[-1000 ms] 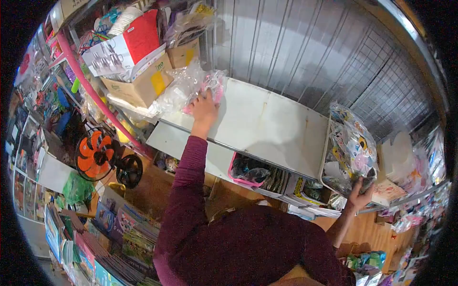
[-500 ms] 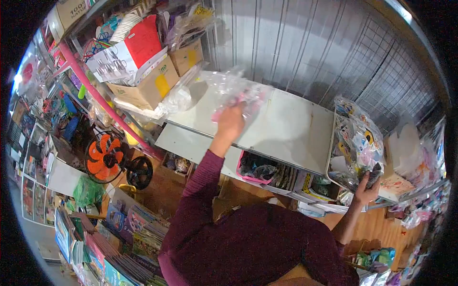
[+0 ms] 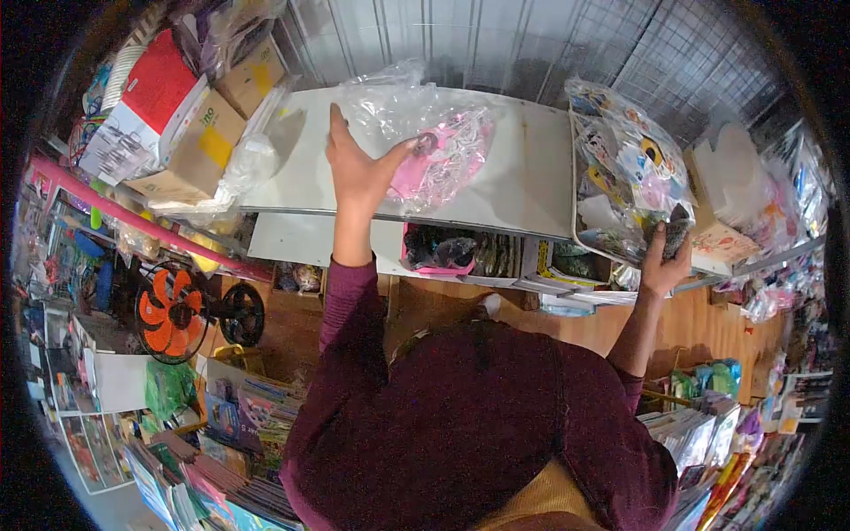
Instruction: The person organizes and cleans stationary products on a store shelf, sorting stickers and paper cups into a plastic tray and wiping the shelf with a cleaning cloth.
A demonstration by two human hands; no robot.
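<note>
My left hand is over the white shelf, its thumb and fingers spread wide with nothing between them. Right beside its thumb lies a clear plastic bag with pink and white items inside, and its loose clear end stretches behind the fingers. At the right, my right hand grips a dark grey, speckled, crumpled bundle that looks like cloth; its exact kind cannot be made out. That hand is at the front corner of a white tray heaped with clear-wrapped cartoon cutouts.
Cardboard boxes stand at the shelf's left end, beside a pink pole. Below the shelf sits a pink basket of dark items. An orange-bladed fan is on the left, with stacked books nearer me.
My left hand has let go of the clear bag with pink items and opened, moving left of it. The right hand still holds the dark bundle. The view has shifted.
</note>
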